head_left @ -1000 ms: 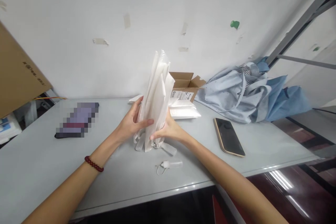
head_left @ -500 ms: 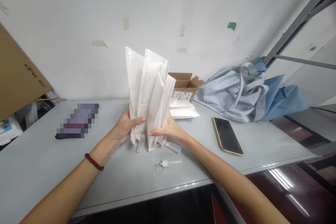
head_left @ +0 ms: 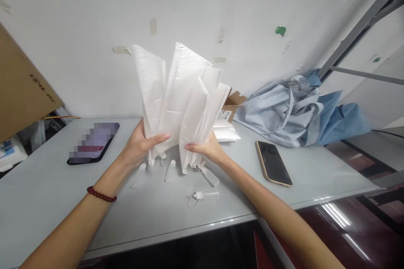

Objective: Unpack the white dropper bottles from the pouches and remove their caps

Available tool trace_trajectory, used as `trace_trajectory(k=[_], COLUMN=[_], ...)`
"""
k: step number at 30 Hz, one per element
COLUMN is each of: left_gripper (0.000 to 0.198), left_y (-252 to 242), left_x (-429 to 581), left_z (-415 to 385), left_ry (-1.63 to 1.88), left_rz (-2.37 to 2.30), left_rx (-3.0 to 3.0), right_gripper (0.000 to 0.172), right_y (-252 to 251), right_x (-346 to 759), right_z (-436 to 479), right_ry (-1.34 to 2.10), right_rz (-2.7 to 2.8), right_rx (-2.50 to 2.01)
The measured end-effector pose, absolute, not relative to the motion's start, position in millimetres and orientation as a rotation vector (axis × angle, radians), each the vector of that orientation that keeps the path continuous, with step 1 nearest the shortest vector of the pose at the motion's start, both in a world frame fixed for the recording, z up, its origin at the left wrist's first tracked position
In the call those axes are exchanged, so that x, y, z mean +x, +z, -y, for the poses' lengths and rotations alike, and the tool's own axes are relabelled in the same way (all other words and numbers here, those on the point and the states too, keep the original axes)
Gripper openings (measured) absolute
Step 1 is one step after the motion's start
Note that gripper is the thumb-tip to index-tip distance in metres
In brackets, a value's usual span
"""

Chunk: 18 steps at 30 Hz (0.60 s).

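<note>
Presently, the table [head_left: 145,222] has its near edge well below the hands, and a bare strip lies between this edge and the bottles [head_left: 208,196]. To the left, open surface extends from the left forearm up to the left phone [head_left: 97,141]; to the right, a smaller space separates the right forearm from the right phone [head_left: 274,163]. Behind, the wall [head_left: 189,8] limits the room.

Compared with half a second ago, the bags [head_left: 176,98] are spread wider, like a fan, and they cover more of the box [head_left: 235,109]. The left hand [head_left: 136,145] has moved up and leftward, away from the right hand [head_left: 208,148], and one more bottle is uncovered.

Both hands have the fingers partly closed around the bags, thumbs in front, just above the bottles. How many bags each one holds cannot be told; at least four show. Countable are four bottles, two phones, one box and one heap of blue cloth [head_left: 284,111].
</note>
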<state>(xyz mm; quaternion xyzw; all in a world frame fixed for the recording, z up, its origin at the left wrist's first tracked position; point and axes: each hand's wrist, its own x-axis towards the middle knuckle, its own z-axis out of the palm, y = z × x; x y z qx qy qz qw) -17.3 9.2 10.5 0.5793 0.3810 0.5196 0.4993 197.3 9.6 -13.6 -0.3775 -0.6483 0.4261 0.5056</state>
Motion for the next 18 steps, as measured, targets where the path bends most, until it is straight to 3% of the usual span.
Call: trace_trajectory(k=[6, 13, 18], left_gripper=[0.058, 0.039, 0.035], left_y=[3.2, 6.7, 18.3], left_x=[-8.9, -1.0, -9.6], left_z=[-9.1, -12.8, -12.5], left_ry=[1.008, 1.385, 1.599], left_rz=[-0.744, -1.14, -1.165], left_rx=[1.331, 1.219, 1.163], right_gripper=[0.09, 0.078, 0.064], right_y=[-18.6, -19.5, -21.6], right_x=[194.1, 197.0, 200.4], right_z=[-6.2, -10.7, -15.5], right_ry=[0.983, 0.898, 0.871], right_rz=[1.73, 1.675, 1.545], right_rx=[-0.862, -0.928, -0.979])
